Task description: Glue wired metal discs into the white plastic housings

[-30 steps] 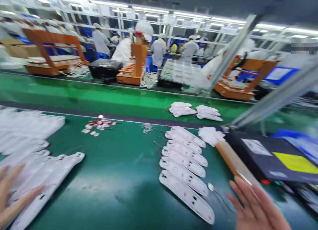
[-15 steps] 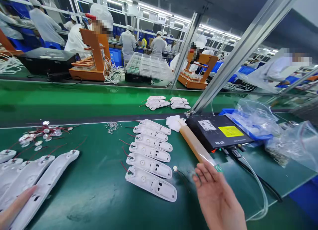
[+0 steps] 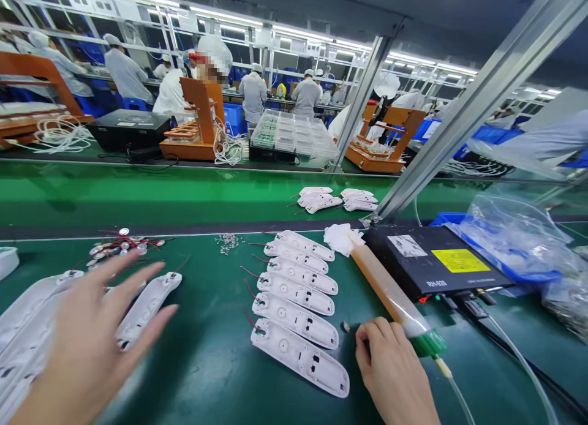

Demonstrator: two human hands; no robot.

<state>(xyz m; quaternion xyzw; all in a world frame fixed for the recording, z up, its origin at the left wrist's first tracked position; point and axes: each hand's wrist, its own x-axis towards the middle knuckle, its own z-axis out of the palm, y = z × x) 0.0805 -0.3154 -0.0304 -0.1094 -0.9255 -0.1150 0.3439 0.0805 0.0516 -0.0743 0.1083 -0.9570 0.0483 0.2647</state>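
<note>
My left hand [image 3: 98,330], fingers spread, hovers over the white plastic shells [image 3: 151,299] at the left and holds nothing. It hides parts of them. At the right, my right hand [image 3: 390,370] rests low over the bench with its fingers curled together. At its fingertips lies a small round wired disc [image 3: 346,327], which now looks tilted; its wires run under the fingers, and the pinch itself is partly hidden. Beside that hand stretches a column of white shells [image 3: 301,357] with red wires. A glue syringe [image 3: 390,290] with a green cap lies just beyond it.
Wired discs [image 3: 124,247] form a pile at the back left, with small loose parts [image 3: 228,242] nearby. A black controller box [image 3: 436,259] stands at the right, before plastic bags [image 3: 500,229]. More shells [image 3: 316,199] lie on the green strip. A metal post [image 3: 459,106] slants across.
My left hand has come off the shell at the left and risen with fingers spread. My right hand has turned palm down and its fingers have closed at the disc's wires. The view has shifted left.
</note>
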